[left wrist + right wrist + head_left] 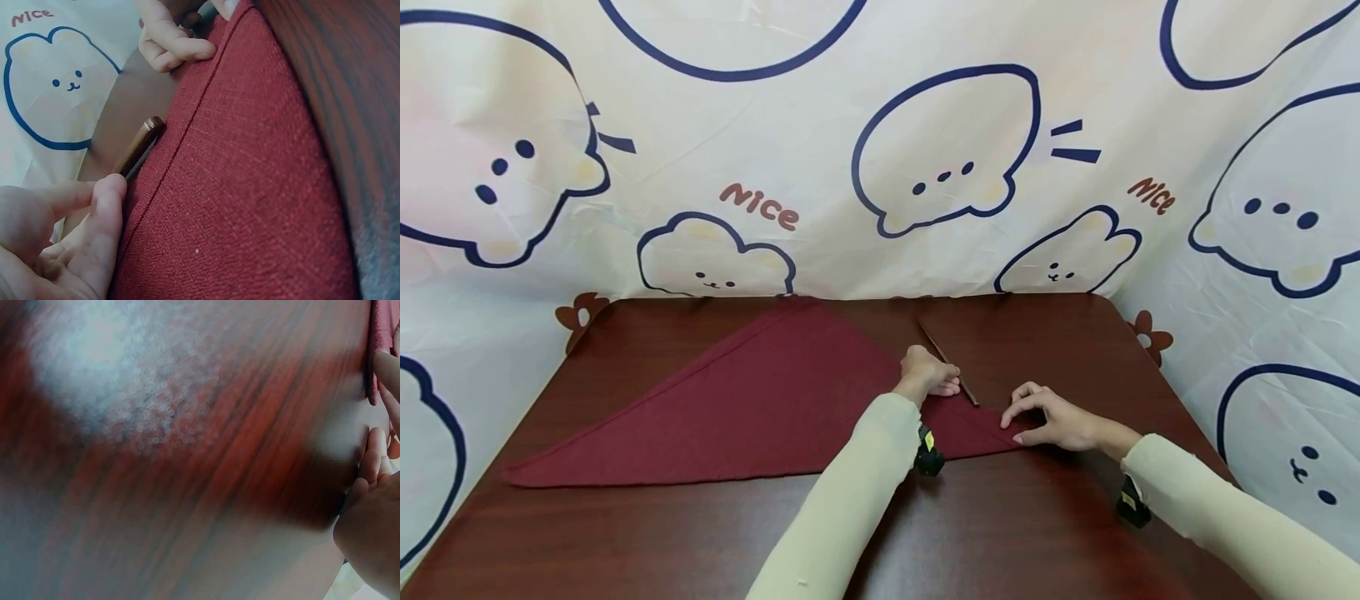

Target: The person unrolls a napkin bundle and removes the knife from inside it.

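A dark red cloth lies spread in a triangle, its long side toward me and its narrow right corner by my right hand. Behind its right slanting edge is a thin brown stick, whose squared end shows in the left wrist view. My left hand pinches the stick between thumb and fingertips, right beside the hemmed edge of the cloth. With thumb and index finger, my right hand grips the cloth's right corner. In the right wrist view, the fingers of that hand appear at the picture's edge, against the cloth.
The cloth lies on a dark brown wooden table with rounded far corners. A pale curtain with cartoon drawings hangs behind the table and along both sides. Each wrist wears a small black device.
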The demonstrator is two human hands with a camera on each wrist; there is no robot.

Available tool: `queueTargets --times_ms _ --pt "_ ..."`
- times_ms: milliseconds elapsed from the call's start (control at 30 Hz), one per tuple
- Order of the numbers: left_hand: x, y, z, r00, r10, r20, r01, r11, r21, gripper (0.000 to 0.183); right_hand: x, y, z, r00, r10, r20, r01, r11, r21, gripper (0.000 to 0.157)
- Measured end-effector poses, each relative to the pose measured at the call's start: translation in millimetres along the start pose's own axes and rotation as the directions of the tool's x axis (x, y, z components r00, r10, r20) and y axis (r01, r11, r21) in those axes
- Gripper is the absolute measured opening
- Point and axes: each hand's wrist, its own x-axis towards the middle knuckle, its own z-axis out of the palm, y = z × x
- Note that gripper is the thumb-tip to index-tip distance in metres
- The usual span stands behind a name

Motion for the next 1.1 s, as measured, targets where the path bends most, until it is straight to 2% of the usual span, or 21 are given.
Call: queueTargets --times_ms 333,633,867,1100 --pt "-2.4 -0.4 1.4 0.999 0.051 -0.017 -0.049 0.994 0.103 0.016 0.1 0.5 1.1 1.0 0.025 -0.001 -0.025 0.999 -0.02 0.017" --pt "1.4 -1.2 2.4 0.997 0.073 -0.014 -0.07 0.989 0.132 0.01 -0.1 -2.1 0.3 1.0 0.015 -0.007 -0.015 1.0 -0.013 0.016" --pt "2.9 -1.6 1.4 0.994 0.105 -0.013 -0.099 0.966 0.24 0.013 -0.4 -3.1 0.4 1.0 0.029 -0.003 -0.029 0.999 -0.018 0.017" --pt "3.8 -2.2 2.3 0.994 0.109 0.0 -0.105 0.961 0.257 0.014 -0.4 -3.1 0.1 1.0 0.031 -0.002 -0.031 0.999 -0.014 0.017"
